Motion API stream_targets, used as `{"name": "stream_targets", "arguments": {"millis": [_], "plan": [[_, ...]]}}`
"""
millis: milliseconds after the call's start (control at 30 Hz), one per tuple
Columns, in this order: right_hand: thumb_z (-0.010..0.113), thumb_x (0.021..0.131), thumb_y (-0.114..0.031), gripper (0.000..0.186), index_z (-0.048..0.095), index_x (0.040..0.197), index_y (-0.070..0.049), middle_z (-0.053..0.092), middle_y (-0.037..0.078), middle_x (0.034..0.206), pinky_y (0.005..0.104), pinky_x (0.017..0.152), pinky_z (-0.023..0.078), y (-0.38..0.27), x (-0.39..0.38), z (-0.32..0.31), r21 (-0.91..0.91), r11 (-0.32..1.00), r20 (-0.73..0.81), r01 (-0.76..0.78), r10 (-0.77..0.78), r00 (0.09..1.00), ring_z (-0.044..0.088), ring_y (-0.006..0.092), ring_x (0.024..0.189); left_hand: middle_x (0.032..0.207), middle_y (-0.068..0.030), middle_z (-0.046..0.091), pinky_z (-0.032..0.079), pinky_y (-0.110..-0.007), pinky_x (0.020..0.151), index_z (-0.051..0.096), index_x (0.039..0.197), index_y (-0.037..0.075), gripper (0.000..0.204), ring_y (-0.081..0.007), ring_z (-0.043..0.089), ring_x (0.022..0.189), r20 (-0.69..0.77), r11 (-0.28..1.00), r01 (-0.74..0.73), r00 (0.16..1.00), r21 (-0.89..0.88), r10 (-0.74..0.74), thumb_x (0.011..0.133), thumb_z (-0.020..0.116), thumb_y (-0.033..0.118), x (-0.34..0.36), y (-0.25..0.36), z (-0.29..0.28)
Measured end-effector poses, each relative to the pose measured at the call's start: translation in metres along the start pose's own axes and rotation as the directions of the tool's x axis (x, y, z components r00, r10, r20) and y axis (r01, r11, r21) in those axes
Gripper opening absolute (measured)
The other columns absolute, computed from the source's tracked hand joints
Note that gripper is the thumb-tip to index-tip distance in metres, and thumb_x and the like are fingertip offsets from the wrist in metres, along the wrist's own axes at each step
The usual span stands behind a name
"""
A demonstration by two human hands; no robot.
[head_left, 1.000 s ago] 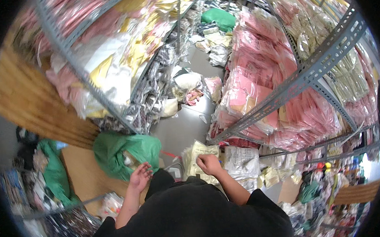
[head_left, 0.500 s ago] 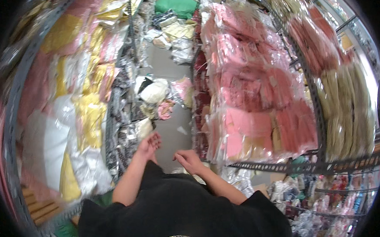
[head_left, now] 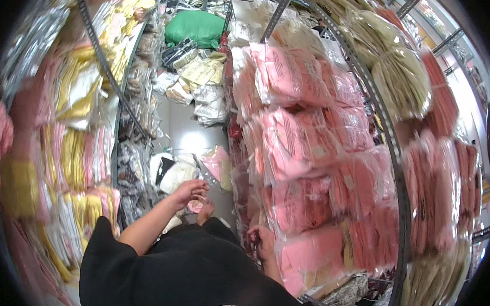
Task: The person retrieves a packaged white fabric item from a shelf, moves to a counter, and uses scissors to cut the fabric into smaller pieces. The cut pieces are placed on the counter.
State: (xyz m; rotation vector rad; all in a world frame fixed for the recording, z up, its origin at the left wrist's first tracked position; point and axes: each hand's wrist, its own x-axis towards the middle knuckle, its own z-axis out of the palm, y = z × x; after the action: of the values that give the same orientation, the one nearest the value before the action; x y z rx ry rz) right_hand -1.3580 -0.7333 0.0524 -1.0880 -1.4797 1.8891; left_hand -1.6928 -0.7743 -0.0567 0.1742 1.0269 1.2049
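Our left hand (head_left: 191, 193) and right hand (head_left: 262, 242) are apart — the left, fingers loosely spread, near a white bundle (head_left: 178, 176) on the floor (head_left: 182, 118); the right, fingers curled, just beside the pink wrapped stacks (head_left: 303, 202) on our right — and whether the right grips or touches anything, we cannot tell.

Bright white glare on the floor (head_left: 191, 138), sheen on plastic wrapping (head_left: 291, 145), fisheye-bent shelf posts (head_left: 391, 140), black corners.
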Motion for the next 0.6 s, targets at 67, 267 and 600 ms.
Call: {"name": "stream_targets", "arguments": {"millis": [67, 267, 600], "plan": [[0.055, 0.096, -0.025, 0.027, 0.062, 0.088, 0.000, 0.051, 0.000, 0.073, 0.0197, 0.057, 0.031, -0.057, 0.056, 0.032, -0.142, 0.988, -0.003, 0.067, -0.068, 0.998, 0.043, 0.0067, 0.063, 0.106, -0.0056, 0.066, 0.052, -0.027, 0.075, 0.059, 0.125, 0.004, 0.035, -0.0133, 0.063, 0.086, 0.094, 0.962, -0.057, 0.995, 0.269, 0.033, 0.095, 0.061, 0.023, 0.009, 0.037, 0.009], [0.052, 0.095, -0.012, 0.017, 0.063, 0.102, -0.001, 0.056, 0.014, 0.108, 0.0349, 0.084, 0.042, -0.184, 0.261, 0.121, -0.251, 0.723, 0.313, 0.644, -0.569, 0.761, 0.056, 0.0257, 0.095, 0.103, -0.0100, 0.068, 0.052, -0.032, 0.075, 0.068, 0.109, 0.004, 0.029, -0.0217, 0.067, 0.088, 0.637, 0.311, -0.780, 0.623, 0.542, 0.453, 0.081, 0.074, 0.008, 0.033, 0.219, 0.080], [0.065, 0.087, -0.025, 0.046, 0.056, 0.126, -0.003, 0.045, 0.019, 0.137, 0.0451, 0.108, 0.034, -0.220, 0.555, 0.165, -0.672, 0.613, 0.019, 0.416, -0.547, 0.837, 0.044, 0.0371, 0.127, 0.085, -0.0128, 0.069, 0.054, -0.037, 0.067, 0.066, 0.083, 0.001, 0.017, -0.0279, 0.066, 0.078, 0.487, -0.491, -0.770, -0.271, 0.409, 0.830, 0.090, 0.061, 0.016, 0.175, 0.631, 0.011]]}}
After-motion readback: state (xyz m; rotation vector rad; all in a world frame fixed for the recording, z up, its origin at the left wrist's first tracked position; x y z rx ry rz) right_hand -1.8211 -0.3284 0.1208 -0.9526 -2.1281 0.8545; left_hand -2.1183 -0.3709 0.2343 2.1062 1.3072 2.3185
